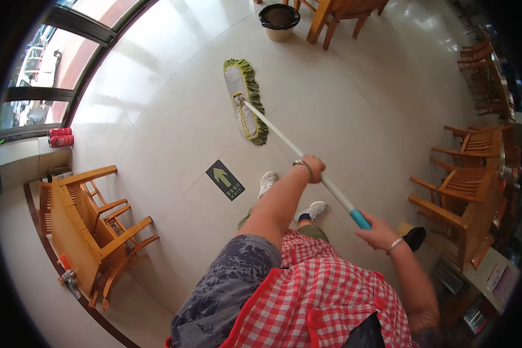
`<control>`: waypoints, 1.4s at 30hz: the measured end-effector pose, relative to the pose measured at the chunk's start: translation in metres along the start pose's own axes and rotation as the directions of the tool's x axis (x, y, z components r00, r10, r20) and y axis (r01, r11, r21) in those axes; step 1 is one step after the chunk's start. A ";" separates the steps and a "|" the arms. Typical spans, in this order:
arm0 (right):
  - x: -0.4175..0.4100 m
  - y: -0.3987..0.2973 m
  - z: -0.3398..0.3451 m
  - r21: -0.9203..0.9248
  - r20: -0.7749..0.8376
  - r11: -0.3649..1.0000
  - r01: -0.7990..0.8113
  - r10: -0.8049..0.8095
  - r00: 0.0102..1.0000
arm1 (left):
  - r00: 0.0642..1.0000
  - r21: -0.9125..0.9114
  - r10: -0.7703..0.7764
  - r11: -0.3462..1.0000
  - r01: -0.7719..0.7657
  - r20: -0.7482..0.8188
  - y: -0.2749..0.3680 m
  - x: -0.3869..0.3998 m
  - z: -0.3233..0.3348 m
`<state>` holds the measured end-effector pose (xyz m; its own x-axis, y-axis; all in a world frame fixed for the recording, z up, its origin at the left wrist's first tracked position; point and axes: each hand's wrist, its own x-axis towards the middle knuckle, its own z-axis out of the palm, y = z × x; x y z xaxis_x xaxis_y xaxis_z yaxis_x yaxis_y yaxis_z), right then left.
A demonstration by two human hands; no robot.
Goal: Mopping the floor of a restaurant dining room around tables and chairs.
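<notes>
A flat dust mop with a green fringed head (246, 102) lies on the pale tiled floor ahead of me. Its white pole (273, 127) slants from the head down towards my right side and ends in a teal grip (359, 219). My left hand (314, 168) is wrapped around the middle of the pole, a bracelet at its wrist. Lower down, my right hand (376, 230) holds the teal end, with a light band on that wrist. Both arms reach forward over my red checked apron (313, 287).
A floor exit sign (225, 180) lies left of my shoes. Wooden tables and chairs stand at left (87, 226) and right (465, 187). A lined bin (279, 22) is ahead; another bin (413, 238) is right. Fire extinguishers (61, 137) sit by the glass frontage.
</notes>
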<state>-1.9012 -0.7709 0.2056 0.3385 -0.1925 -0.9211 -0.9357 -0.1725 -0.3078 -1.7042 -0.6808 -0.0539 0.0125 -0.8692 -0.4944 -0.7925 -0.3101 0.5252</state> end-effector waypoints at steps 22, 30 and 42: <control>-0.066 -0.123 -0.123 -0.927 0.351 0.059 0.370 -0.205 0.913 | 0.864 -0.477 -0.462 0.817 0.325 -0.203 0.098 -0.058 -0.035; -0.093 -0.064 -0.210 -0.873 0.482 -0.066 0.484 -0.278 0.831 | 0.968 -0.528 -0.190 0.846 0.075 -0.166 0.189 -0.017 -0.047; -0.242 0.039 -0.252 -0.946 0.068 0.140 0.292 -0.795 0.603 | 0.976 -0.389 0.149 0.899 -0.200 -0.157 0.292 0.010 -0.126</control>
<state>-1.9944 -0.9747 0.4764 0.9411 0.0868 -0.3267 0.0618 -0.9944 -0.0860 -1.8585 -0.8286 0.1822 -0.0106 -0.9553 -0.2955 -0.4781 -0.2547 0.8405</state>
